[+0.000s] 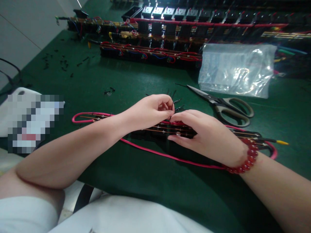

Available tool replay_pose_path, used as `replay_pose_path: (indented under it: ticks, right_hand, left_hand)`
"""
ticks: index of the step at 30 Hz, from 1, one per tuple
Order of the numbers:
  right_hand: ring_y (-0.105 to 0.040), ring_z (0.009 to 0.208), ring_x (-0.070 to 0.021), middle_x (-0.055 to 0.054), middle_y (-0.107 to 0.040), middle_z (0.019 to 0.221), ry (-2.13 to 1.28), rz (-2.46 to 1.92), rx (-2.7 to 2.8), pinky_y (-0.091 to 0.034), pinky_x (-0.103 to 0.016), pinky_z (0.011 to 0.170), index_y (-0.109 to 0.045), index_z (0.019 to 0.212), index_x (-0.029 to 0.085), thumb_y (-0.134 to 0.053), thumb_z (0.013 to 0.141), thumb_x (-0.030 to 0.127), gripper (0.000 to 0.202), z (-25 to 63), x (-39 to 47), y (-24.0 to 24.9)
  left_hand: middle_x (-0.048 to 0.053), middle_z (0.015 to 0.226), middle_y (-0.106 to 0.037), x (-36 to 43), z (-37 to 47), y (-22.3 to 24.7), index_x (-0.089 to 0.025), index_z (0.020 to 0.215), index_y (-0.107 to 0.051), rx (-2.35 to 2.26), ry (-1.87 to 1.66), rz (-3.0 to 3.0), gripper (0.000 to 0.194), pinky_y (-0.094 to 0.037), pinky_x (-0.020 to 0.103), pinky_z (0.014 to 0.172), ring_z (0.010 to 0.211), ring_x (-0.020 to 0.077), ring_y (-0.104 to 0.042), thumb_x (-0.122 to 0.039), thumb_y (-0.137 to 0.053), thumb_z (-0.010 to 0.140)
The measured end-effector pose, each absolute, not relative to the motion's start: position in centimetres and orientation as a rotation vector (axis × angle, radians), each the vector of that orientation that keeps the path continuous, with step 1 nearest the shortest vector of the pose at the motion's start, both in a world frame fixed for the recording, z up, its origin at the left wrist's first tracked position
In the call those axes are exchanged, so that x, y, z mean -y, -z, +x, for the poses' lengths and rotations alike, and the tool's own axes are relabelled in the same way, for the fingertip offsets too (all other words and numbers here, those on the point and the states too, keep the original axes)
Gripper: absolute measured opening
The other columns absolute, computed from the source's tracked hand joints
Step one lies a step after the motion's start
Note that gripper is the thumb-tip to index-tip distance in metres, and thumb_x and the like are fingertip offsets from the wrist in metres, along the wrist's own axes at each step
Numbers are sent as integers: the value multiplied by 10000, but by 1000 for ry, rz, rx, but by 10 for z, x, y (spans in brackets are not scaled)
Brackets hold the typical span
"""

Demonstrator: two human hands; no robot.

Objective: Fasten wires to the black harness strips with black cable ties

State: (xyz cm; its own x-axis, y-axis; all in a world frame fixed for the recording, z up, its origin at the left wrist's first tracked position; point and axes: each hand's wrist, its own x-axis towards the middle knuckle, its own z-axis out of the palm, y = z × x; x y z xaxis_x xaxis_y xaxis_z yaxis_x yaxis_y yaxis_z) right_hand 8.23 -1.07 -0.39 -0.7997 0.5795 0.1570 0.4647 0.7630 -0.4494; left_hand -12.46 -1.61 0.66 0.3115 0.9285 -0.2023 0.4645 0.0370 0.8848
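Observation:
A long black strip (157,131) with copper rods lies across the green table, a pink cable (150,149) looping around it. Over its middle, my left hand (160,106) is closed, thumb and fingers pinching a thin black tie (173,105). My right hand (199,131), with a red bead bracelet at the wrist, reaches over the strip from the right. Its index fingertip meets the left fingertips near the tie, while its thumb stands apart beneath, over the strip's front edge. Several black tie ends stick up behind the hands. What the right fingertips touch is partly hidden.
Scissors (221,105) lie behind my right hand, beside a clear plastic bag (236,71). Wired black strips (150,53) line the table's back. Small black scraps (63,63) lie at back left; a white object (9,126) and a blurred-out item are at left.

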Motion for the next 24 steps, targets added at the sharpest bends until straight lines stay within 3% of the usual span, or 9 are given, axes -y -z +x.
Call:
replay_pose_path:
  ticks: [24]
  right_hand:
    - [-693,912,-263,-93,-721,994,-514,-727,2693,-559,-363,769,-671,1068,177,-695,902,317,219,83,11,7]
  left_hand:
    - [-30,745,-635,16,-124,-6,-160,870,-637,-1326,-577,1588,57,-402,230,607,687,103,-562,-165,-582,854]
